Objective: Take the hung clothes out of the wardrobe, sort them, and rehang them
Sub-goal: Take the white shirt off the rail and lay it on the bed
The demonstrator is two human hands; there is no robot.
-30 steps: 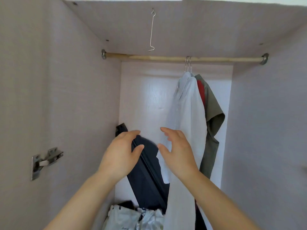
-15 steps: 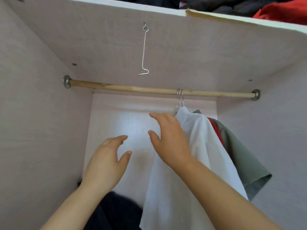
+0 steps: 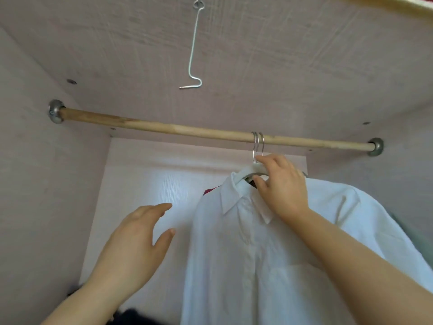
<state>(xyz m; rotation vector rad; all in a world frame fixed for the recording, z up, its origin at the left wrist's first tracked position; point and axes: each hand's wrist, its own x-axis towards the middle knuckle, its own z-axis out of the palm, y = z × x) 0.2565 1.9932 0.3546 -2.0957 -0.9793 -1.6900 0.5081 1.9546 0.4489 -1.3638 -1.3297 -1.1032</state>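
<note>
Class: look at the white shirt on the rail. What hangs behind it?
Behind the white shirt a red patch shows beside its collar and grey-green cloth at its right edge. The shirt covers the rest, so what those garments are cannot be told.

A white collared shirt (image 3: pixel 264 259) is hanging, buttoned, on a metal-hooked hanger (image 3: pixel 254 147) from the wardrobe's wooden rod (image 3: pixel 164 126).

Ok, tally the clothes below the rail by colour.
white shirt: 1
red garment, mostly hidden: 1
grey-green garment, right edge: 1
black garment, blurred, bottom: 1
Total: 4
</note>
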